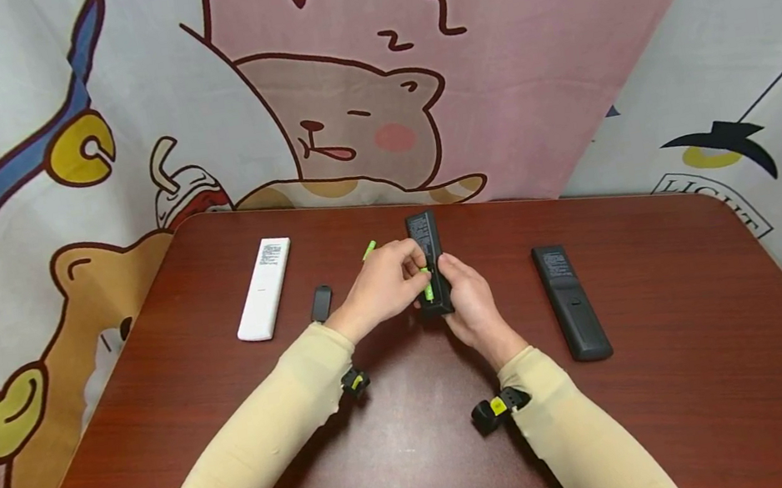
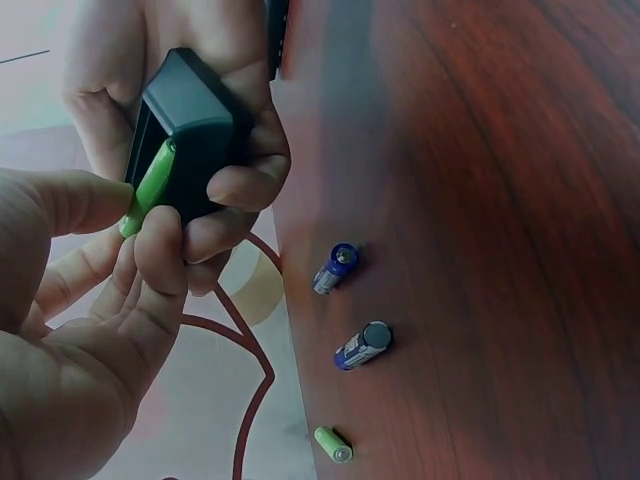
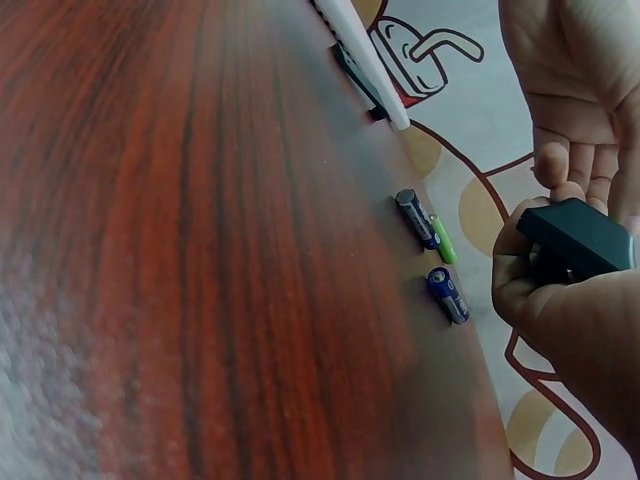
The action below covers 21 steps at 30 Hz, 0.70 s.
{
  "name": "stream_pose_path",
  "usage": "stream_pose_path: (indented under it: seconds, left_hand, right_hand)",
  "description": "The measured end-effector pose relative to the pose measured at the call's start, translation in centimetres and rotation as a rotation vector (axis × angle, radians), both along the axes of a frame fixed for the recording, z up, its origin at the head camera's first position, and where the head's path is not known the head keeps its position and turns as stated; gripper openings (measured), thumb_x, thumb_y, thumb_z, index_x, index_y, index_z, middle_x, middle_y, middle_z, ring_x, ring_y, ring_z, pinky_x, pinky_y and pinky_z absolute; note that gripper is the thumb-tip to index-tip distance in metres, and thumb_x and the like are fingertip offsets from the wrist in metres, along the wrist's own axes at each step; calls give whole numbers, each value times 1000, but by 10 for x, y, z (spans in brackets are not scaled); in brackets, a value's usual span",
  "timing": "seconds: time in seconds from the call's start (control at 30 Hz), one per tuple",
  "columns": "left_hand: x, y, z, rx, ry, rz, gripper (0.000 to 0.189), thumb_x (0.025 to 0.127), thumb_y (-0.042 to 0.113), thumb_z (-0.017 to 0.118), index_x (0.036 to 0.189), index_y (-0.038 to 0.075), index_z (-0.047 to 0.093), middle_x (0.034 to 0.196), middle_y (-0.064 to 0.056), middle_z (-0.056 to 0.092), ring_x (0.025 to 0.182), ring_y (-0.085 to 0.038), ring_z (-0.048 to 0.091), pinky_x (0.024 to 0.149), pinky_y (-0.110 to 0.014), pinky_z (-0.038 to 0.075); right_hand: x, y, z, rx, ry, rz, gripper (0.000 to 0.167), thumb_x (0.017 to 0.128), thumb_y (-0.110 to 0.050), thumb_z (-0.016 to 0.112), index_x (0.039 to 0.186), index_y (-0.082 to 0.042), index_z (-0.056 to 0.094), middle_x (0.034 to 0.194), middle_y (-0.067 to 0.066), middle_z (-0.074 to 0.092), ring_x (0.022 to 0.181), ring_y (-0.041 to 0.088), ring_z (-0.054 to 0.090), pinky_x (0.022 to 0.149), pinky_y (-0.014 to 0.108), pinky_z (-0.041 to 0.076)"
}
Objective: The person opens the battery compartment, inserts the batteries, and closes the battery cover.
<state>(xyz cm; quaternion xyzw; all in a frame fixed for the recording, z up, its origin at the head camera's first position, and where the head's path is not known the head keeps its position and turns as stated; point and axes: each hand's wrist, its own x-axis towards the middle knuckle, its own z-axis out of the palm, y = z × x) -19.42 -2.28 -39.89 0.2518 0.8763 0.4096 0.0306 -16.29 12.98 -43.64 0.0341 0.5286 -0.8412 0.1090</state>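
My right hand (image 1: pixel 471 299) grips a black remote control (image 1: pixel 423 226), raised over the table with its back face and battery compartment turned up. Between thumb and fingers, my left hand (image 1: pixel 390 279) pinches a green battery (image 2: pixel 152 190). One end of that battery sits at the compartment's end wall, and it lies slanted in the left wrist view. A second green battery (image 2: pixel 333 445) lies loose on the table beyond the hands, near two blue batteries (image 2: pixel 335 268). Left of the hands is a small black battery cover (image 1: pixel 321 303).
A white remote control (image 1: pixel 265 290) lies face down at the left of the brown table (image 1: pixel 688 402). Another black remote control (image 1: pixel 572 303), its cover on, lies at the right. A printed cloth (image 1: pixel 521 47) hangs behind the far edge.
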Motion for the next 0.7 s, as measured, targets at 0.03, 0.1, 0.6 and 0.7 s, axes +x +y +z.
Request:
stream_pose_path:
  seconds: [0.03, 0.1, 0.6, 0.7]
  left_hand:
    - [0, 0, 0, -4, 6, -2, 8, 94, 8, 71, 96, 6, 64, 90, -7, 64, 82, -18, 62, 71, -27, 51]
    - [0, -1, -1, -6, 14, -4, 7, 94, 8, 71, 95, 6, 64, 91, -7, 64, 83, -18, 62, 72, -28, 51]
    - [8, -4, -2, -26, 78, -22, 15, 94, 6, 71, 108, 3, 68, 100, -10, 63, 89, -19, 63, 75, -28, 53]
    - [9, -5, -4, -22, 99, -31, 19, 94, 5, 71, 113, 3, 68, 104, -11, 64, 92, -19, 63, 77, -29, 54]
  right_hand:
    - [0, 0, 0, -5, -2, -3, 38, 115, -24, 24, 137, -1, 44, 104, 6, 59, 87, 15, 61, 73, 35, 54]
    - [-1, 0, 0, -11, 0, -6, 38, 114, -23, 24, 136, -1, 45, 103, 6, 60, 86, 14, 61, 73, 35, 54]
    - [-1, 0, 1, -31, -3, -49, 37, 114, -23, 25, 136, 0, 45, 108, 7, 59, 88, 16, 62, 75, 32, 55]
    - [-1, 1, 2, -31, -15, -67, 38, 114, -25, 27, 139, -1, 44, 110, 6, 58, 90, 16, 62, 76, 30, 55]
